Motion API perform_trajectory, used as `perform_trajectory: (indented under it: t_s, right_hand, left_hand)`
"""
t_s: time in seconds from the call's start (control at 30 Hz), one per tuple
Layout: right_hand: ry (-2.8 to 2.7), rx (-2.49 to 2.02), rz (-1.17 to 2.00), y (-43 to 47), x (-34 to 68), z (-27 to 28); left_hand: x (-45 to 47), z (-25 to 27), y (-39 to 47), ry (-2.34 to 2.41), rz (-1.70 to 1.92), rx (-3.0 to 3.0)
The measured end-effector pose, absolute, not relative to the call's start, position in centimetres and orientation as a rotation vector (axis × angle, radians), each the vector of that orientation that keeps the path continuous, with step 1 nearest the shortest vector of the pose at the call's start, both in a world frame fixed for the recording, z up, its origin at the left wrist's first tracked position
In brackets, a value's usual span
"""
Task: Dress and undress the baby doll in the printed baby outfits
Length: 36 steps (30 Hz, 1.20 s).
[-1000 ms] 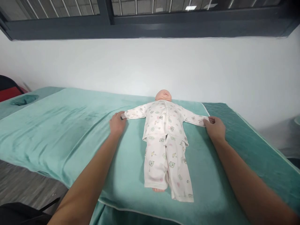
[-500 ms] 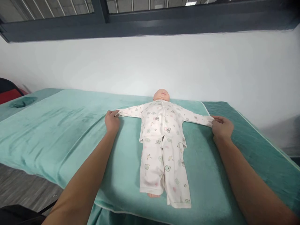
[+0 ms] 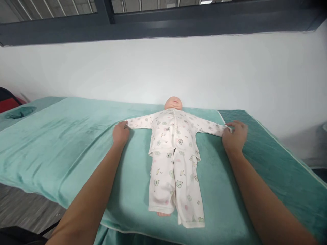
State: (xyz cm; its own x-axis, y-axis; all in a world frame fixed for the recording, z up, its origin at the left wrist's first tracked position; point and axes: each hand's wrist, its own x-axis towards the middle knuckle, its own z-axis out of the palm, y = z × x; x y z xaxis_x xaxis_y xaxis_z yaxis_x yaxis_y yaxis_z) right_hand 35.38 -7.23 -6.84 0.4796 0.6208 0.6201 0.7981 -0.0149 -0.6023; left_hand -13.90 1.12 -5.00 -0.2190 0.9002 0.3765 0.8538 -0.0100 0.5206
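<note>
A baby doll [image 3: 173,102] lies on its back, dressed in a white printed pyjama top [image 3: 167,131] and matching pyjama trousers [image 3: 162,180]. Both sleeves are stretched out sideways. At the left cuff, my left hand [image 3: 121,133] pinches the end of the sleeve [image 3: 139,122]. My right hand [image 3: 235,136] is at the other cuff, its fingers lifted and spread while the thumb stays against or close to the sleeve end [image 3: 213,128]. One foot [image 3: 163,214] peeks out below the left trouser leg; the other leg's foot is hidden.
Under the doll, a light green cover [image 3: 76,136] spreads over a massage-type bed with a darker green cover [image 3: 268,153] at right. A face hole [image 3: 20,112] is at the far left. A white wall [image 3: 127,71] stands behind, below a dark window frame [image 3: 178,23].
My right hand has loosened its pinch on the cuff and its fingers have spread. My left hand keeps hold of its sleeve. The view has shifted slightly.
</note>
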Motion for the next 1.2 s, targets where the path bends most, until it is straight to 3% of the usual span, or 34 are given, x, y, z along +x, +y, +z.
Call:
perform_trajectory:
  t_s: [0.1, 0.47, 0.6, 0.77, 0.93, 1.2]
  right_hand:
    - [-1.309, -1.586, -0.279, -7.4, 33.3, -5.9]
    - [-1.535, -1.599, 0.037, -7.8, 31.7, -6.1]
    - [-1.443, -1.519, 0.152, -12.8, 27.8, -5.0]
    - [-1.678, -1.206, 0.346, -23.5, 20.6, -4.5]
    - [-1.964, -1.225, 0.17, -30.4, 16.3, -4.4]
    - [-2.108, -1.452, -0.229, -30.7, 13.4, -3.3]
  left_hand:
    - [-13.9, -5.0, 1.3, 2.177, 1.049, 1.932]
    - [-12.9, -4.6, -1.9, 2.199, 1.044, 1.885]
    - [-11.1, -4.4, -7.5, 2.141, 1.172, 1.794]
    - [-7.9, -5.6, -20.6, 1.674, 1.202, 1.803]
    - [-6.1, -6.7, -29.8, 1.443, 1.118, 1.849]
    - [-4.9, -5.0, -28.4, 1.568, 1.008, 1.936]
